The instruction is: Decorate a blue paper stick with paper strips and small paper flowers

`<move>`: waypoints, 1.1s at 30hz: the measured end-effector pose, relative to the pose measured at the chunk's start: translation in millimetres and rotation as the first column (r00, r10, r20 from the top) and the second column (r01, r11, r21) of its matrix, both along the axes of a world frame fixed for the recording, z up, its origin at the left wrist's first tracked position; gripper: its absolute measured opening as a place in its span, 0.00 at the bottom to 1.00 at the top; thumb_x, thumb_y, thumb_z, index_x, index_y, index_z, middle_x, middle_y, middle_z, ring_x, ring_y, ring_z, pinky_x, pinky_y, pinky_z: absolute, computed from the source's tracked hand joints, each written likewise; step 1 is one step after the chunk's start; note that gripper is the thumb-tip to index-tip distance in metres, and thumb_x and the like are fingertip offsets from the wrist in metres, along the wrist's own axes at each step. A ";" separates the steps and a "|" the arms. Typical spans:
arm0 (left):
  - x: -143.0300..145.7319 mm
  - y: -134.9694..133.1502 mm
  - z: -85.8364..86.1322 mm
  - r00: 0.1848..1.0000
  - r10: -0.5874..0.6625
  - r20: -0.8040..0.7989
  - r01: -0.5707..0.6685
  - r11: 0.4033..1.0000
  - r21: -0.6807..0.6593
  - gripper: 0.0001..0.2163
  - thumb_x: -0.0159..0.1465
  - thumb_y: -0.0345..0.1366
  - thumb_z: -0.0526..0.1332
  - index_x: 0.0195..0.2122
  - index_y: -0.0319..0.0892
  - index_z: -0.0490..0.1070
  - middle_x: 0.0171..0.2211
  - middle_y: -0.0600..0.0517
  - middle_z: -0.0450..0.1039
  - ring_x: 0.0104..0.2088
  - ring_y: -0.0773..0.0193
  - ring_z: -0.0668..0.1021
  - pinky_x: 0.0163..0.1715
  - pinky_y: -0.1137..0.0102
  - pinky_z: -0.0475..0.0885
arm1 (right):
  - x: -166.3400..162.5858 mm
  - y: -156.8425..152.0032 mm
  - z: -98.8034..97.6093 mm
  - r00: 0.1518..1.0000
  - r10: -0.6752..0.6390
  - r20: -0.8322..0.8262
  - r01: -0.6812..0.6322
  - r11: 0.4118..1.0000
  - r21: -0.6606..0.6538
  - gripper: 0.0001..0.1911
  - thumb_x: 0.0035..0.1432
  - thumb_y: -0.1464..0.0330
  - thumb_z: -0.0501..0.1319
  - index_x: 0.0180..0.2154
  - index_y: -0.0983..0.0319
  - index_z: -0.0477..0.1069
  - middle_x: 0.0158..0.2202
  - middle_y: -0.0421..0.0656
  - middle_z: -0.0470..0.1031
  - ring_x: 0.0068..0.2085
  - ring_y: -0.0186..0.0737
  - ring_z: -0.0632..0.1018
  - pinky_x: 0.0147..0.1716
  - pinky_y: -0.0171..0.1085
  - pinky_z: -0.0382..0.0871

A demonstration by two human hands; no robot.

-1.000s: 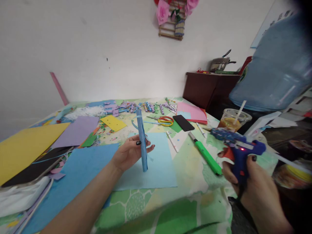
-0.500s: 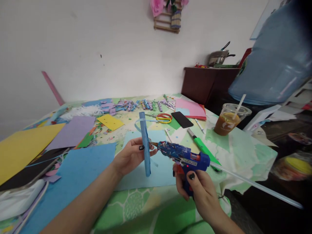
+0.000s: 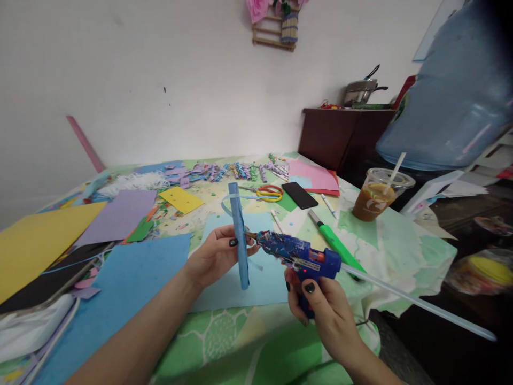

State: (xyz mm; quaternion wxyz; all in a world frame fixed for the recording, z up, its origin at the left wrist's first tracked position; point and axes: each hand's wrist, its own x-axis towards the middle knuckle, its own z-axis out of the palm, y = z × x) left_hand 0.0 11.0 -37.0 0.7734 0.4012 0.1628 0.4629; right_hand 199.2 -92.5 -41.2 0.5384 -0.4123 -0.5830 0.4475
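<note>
Between the fingers of my left hand point(image 3: 218, 254) is a narrow blue paper strip point(image 3: 240, 240), held upright on edge, with a thin light-blue ribbon point(image 3: 226, 206) looping from its upper part. My right hand point(image 3: 326, 313) is wrapped round the handle of a blue glue gun point(image 3: 298, 254). Its nozzle points left and meets the strip's right side near my left fingertips; whether it touches is hard to tell. A long clear glue stick point(image 3: 417, 302) sticks out of the gun's back. Beneath both hands lies a light-blue sheet point(image 3: 260, 294).
Scissors point(image 3: 270, 193), a black phone point(image 3: 300, 195), a green cutter knife point(image 3: 340, 248) and a lidded iced drink point(image 3: 372, 198) stand or lie to the right. Coloured sheets point(image 3: 124, 214) cover the left side. Curled paper pieces point(image 3: 240, 170) lie along the back.
The glue gun and my right hand have shifted slightly left and up. My left hand holds the strip in nearly the same place.
</note>
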 end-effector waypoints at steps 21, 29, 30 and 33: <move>-0.8 0.5 -0.2 1.000 0.001 -0.013 -0.001 1.000 0.004 0.09 0.51 0.29 0.68 0.35 0.39 0.79 0.30 0.49 0.80 0.34 0.60 0.79 0.45 0.61 0.72 | -1.7 1.2 -1.8 0.999 0.015 -0.028 -0.014 0.999 0.032 0.20 0.64 0.54 0.50 0.28 0.62 0.63 0.15 0.35 0.59 0.18 0.30 0.59 0.21 0.33 0.55; -0.2 0.8 0.5 1.000 -0.030 0.007 0.030 1.000 -0.007 0.11 0.51 0.29 0.69 0.37 0.36 0.79 0.33 0.47 0.81 0.35 0.62 0.80 0.39 0.70 0.74 | -2.4 -2.1 -0.3 0.996 0.027 -0.081 -0.025 0.999 0.035 0.19 0.63 0.54 0.52 0.34 0.64 0.65 0.16 0.34 0.60 0.17 0.29 0.60 0.19 0.32 0.56; -0.1 0.7 0.9 1.000 -0.030 0.005 0.030 1.000 -0.009 0.11 0.51 0.29 0.69 0.37 0.36 0.79 0.32 0.47 0.81 0.35 0.62 0.80 0.39 0.70 0.74 | -2.2 -2.3 -0.7 0.997 0.021 -0.071 -0.018 0.999 0.039 0.19 0.64 0.55 0.52 0.34 0.64 0.65 0.15 0.34 0.60 0.17 0.29 0.60 0.19 0.32 0.56; 0.0 0.1 2.2 1.000 -0.029 0.002 0.029 0.999 -0.017 0.11 0.50 0.29 0.69 0.36 0.35 0.79 0.32 0.47 0.81 0.35 0.63 0.80 0.41 0.69 0.74 | -2.3 -2.5 -1.6 0.998 0.007 -0.056 -0.003 0.998 0.058 0.19 0.64 0.55 0.51 0.35 0.65 0.65 0.15 0.34 0.60 0.17 0.29 0.59 0.19 0.32 0.56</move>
